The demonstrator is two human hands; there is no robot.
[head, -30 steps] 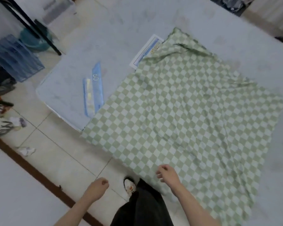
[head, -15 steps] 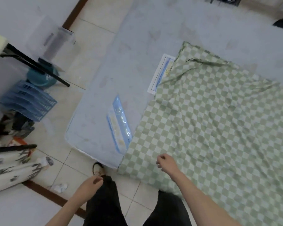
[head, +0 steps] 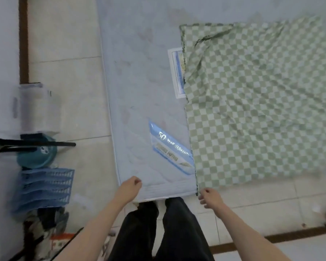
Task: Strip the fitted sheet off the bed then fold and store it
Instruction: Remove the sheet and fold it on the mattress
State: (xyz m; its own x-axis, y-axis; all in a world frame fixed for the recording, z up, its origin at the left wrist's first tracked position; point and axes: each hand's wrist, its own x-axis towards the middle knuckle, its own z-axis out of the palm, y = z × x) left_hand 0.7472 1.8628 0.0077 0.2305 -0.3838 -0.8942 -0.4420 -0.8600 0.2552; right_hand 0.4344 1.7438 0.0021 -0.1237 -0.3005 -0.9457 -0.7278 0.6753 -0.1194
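One sheet [head: 260, 102] concerns you here, the green-checked one, and it is already off the corners: it lies spread and rumpled on the bare mattress [head: 139, 91], covering the right part, its left edge running down past the warranty label [head: 172, 150] and half hiding a white tag [head: 175, 72]. A second ago you stood at its long side with your right hand over the cloth; now you have stepped round to the mattress end, so the near left corner of the sheet sits just beyond your right hand [head: 210, 197]. That hand is loosely spread, fingers slightly bent, holding nothing, close to the corner but apart from it. Your left hand [head: 131, 187] is curled into a loose fist over the mattress edge, empty as well. Stripping looks finished; folding has not begun, and this corner is probably your first grip. On the floor to your left stand a blue rack [head: 45, 187], a teal basin [head: 36, 156] and a clear bin [head: 34, 108].
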